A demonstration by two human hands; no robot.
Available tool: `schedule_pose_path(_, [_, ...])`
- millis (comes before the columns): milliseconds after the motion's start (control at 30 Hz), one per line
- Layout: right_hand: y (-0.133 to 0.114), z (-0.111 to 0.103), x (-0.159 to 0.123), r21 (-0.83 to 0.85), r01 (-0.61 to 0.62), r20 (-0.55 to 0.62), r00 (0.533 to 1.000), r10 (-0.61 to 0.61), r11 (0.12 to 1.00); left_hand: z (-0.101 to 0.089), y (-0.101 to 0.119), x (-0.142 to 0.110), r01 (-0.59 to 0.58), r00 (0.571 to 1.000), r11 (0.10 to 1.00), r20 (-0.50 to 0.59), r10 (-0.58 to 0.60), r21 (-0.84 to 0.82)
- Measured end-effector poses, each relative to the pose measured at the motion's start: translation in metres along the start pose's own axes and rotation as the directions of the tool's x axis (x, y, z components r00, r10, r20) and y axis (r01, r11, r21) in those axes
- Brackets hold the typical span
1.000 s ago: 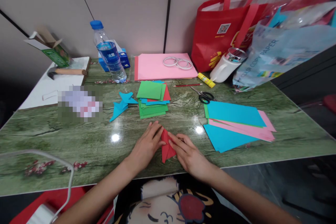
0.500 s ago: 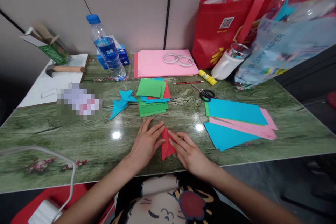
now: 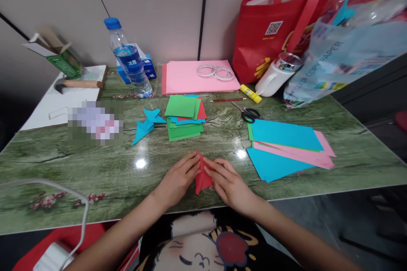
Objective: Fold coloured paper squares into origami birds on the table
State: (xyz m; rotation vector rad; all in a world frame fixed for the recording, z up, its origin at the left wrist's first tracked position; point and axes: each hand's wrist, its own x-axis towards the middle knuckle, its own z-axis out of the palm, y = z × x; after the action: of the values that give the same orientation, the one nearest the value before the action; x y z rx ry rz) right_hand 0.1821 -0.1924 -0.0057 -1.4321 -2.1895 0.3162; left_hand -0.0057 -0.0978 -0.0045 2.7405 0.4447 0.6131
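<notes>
A folded red paper (image 3: 202, 178) lies on the green table (image 3: 111, 169) near its front edge. My left hand (image 3: 176, 180) pinches the paper's left edge with its fingers drawn together. My right hand (image 3: 228, 184) presses on the paper's right side, fingertips meeting the left hand's at the fold's top. A stack of green, red and blue paper squares (image 3: 184, 118) lies just beyond. Two folded blue paper shapes (image 3: 146, 125) rest to its left.
Large blue and pink sheets (image 3: 286, 146) lie at the right. Scissors (image 3: 248, 113), a pencil, a glue stick (image 3: 250, 93), tape rolls and pink sheets (image 3: 197, 77) sit further back. A water bottle (image 3: 129, 59), a white jug (image 3: 273, 78), a red bag (image 3: 273, 29) and a white cable (image 3: 47, 184) border the table.
My left hand's fingers, spread flat before, have drawn in to pinch the red paper's top with the right hand. The paper has stayed in place.
</notes>
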Motion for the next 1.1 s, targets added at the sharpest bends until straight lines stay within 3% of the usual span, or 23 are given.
schedule_pose_path(200, [-0.0005, -0.0020, 0.0012, 0.059, -0.042, -0.008, 0.999, 0.042, 0.997, -0.0055, 0.0007, 0.0010, -0.071, 0.995, 0.995, 0.080, 0.065, 0.072])
schedule_pose_path(367, [-0.0004, -0.0020, 0.0018, 0.029, -0.016, 0.005, 1.000, 0.015, 0.999, -0.0062, 0.0005, 0.0030, -0.115, 0.991, 0.991, 0.075, 0.110, 0.068])
schedule_pose_path(833, [-0.0017, 0.0015, 0.0005, -0.029, -0.017, 0.008, 1.000, 0.018, 0.999, -0.0049, 0.0044, 0.0028, 0.039, 0.993, 0.999, 0.109, -0.035, -0.036])
schedule_pose_path(1100, [-0.0029, -0.0005, 0.0019, -0.023, -0.021, 0.009, 1.000, 0.022, 1.000, -0.0064, 0.0005, 0.0058, -0.020, 0.989, 0.999, 0.146, 0.013, 0.045])
